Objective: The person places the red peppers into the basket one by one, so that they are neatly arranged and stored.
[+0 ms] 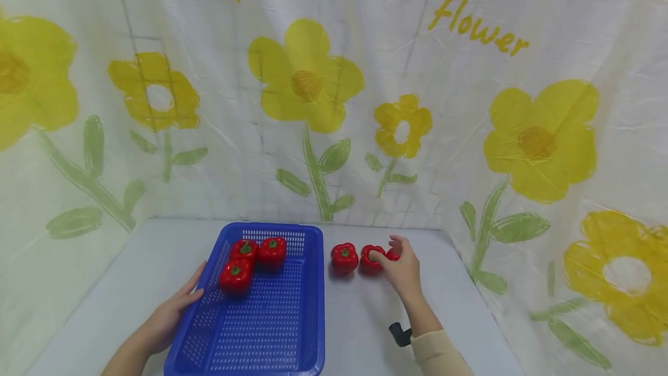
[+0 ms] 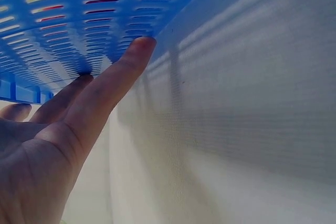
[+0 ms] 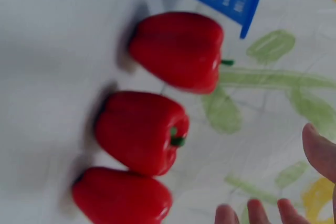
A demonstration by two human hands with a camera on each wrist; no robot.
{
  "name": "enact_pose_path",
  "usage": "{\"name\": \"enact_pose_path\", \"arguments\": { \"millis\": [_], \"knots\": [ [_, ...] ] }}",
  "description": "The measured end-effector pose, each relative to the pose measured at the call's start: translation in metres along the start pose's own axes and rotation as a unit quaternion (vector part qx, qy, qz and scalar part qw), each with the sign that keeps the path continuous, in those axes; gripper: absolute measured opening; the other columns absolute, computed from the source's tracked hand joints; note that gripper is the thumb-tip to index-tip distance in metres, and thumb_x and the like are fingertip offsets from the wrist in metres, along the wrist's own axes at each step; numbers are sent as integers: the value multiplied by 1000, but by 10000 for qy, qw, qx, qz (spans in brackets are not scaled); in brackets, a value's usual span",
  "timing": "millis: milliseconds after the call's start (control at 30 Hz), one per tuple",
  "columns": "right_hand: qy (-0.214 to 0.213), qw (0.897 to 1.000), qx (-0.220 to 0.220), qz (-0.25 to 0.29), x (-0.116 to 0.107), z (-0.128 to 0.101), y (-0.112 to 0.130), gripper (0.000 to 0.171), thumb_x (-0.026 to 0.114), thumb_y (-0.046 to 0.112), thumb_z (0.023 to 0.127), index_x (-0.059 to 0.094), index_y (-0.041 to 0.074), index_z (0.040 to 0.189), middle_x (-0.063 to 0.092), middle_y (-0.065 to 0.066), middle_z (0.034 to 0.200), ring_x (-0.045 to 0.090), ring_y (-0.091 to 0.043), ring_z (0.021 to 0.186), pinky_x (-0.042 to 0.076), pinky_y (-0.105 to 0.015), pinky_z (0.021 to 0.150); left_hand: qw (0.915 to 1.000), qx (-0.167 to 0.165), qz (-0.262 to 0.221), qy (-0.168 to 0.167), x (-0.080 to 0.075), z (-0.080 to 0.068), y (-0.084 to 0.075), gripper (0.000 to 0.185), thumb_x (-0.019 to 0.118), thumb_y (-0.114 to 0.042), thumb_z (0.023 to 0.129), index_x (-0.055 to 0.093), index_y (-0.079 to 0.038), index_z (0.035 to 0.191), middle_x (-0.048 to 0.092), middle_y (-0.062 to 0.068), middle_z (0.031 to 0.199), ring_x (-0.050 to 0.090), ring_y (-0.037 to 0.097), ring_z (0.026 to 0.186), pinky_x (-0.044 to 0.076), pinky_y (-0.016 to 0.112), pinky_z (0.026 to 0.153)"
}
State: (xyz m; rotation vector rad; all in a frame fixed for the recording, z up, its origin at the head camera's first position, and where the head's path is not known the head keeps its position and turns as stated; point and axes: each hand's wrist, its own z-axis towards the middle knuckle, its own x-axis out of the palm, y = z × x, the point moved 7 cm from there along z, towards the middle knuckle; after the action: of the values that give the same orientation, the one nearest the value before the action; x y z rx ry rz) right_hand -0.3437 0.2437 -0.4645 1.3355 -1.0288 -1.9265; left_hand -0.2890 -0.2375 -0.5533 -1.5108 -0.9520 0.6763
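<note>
A blue perforated plastic basket (image 1: 258, 329) lies on the table with three red bell peppers (image 1: 236, 276) grouped towards its far left end. My left hand (image 1: 163, 321) is at the basket's left side; in the left wrist view its extended fingers (image 2: 113, 85) touch the slotted wall. Right of the basket, three more red bell peppers stand in a row: a near-basket one (image 1: 344, 259), a middle one (image 1: 369, 261) and a right one (image 3: 123, 196). Over the middle and right peppers hovers my right hand (image 1: 407, 268), thumb and fingers spread, gripping nothing; it partly hides the right pepper.
The white table (image 1: 360, 329) ends at the back against a hanging curtain (image 1: 229, 179) painted with yellow flowers, which also runs along both sides. A black device part (image 1: 399, 334) sticks out beside the right wrist, above the beige sleeve (image 1: 438, 353).
</note>
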Motion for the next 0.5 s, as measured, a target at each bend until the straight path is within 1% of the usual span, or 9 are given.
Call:
{"name": "enact_pose_path", "arguments": {
  "millis": [100, 200, 267, 333, 500],
  "knots": [
    [-251, 9996, 1, -107, -9, 7, -10, 70, 82, 29, 86, 48, 8, 144, 52, -21, 144, 47, -41, 134, 49, -59, 103, 10000, -7, 25, -39, -1, 1, 1, 61, 21, -38, 111, -21, -43, 155, -29, 22, 162, 21, 56, 147, 48, 57, 104],
    [-339, 9990, 156, -231, -16, 14, -23, 76, 82, 31, 84, 45, 10, 147, 45, -22, 149, 39, -42, 139, 44, -63, 106, 10000, -9, 35, -18, -1, 1, 1, 61, 21, -38, 111, -21, -43, 155, -29, 22, 163, 23, 55, 147, 48, 57, 104],
    [-302, 9989, 245, -278, -18, 19, -32, 80, 83, 31, 84, 43, 10, 150, 41, -23, 153, 35, -43, 141, 39, -65, 109, 10000, -18, 43, -31, -2, 1, 1, 61, 21, -37, 111, -21, -43, 155, -28, 23, 163, 26, 54, 146, 49, 56, 104],
    [-212, 9987, 322, -321, -19, 25, -42, 83, 83, 31, 84, 41, 10, 152, 38, -24, 155, 32, -43, 143, 35, -65, 113, 10000, -6, 54, -21, -2, 1, 1, 61, 21, -37, 111, -21, -42, 155, -28, 23, 163, 28, 53, 146, 49, 56, 103],
    [113, 9977, 576, -348, -17, 36, -65, 86, 82, 28, 85, 34, 8, 155, 32, -25, 158, 28, -44, 147, 32, -64, 115, 10000, 28, 57, -20, -2, 1, 1, 61, 20, -38, 111, -21, -43, 155, -27, 23, 163, 25, 55, 146, 48, 57, 104]
  ]
}}
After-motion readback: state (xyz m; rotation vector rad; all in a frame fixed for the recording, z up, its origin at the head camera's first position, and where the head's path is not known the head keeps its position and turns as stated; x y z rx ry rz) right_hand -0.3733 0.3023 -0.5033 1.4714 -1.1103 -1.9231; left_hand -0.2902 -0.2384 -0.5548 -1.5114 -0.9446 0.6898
